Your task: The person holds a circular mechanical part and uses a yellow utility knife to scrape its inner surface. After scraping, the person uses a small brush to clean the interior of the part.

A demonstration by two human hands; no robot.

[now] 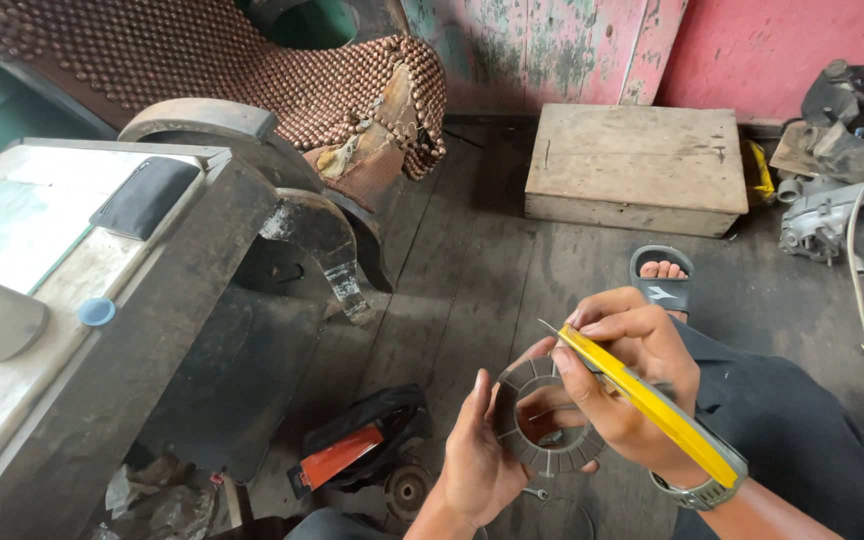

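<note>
My left hand (480,455) holds a flat grey ring-shaped disc (542,452) with radial slots, gripping it by its left rim. My right hand (624,375) grips a yellow utility knife (652,405) whose thin blade tip points up and left, just above the disc's upper edge. The right fingers partly cover the disc's centre. A metal watch (697,492) sits on my right wrist. Both hands hover over my lap, above a dark wooden floor.
A wooden box (637,165) lies on the floor ahead, with my sandalled foot (663,280) near it. A beaded chair (252,70) and a grey workbench (62,300) stand to the left. An orange-and-black tool (347,455) lies below. Engine parts (847,170) sit at right.
</note>
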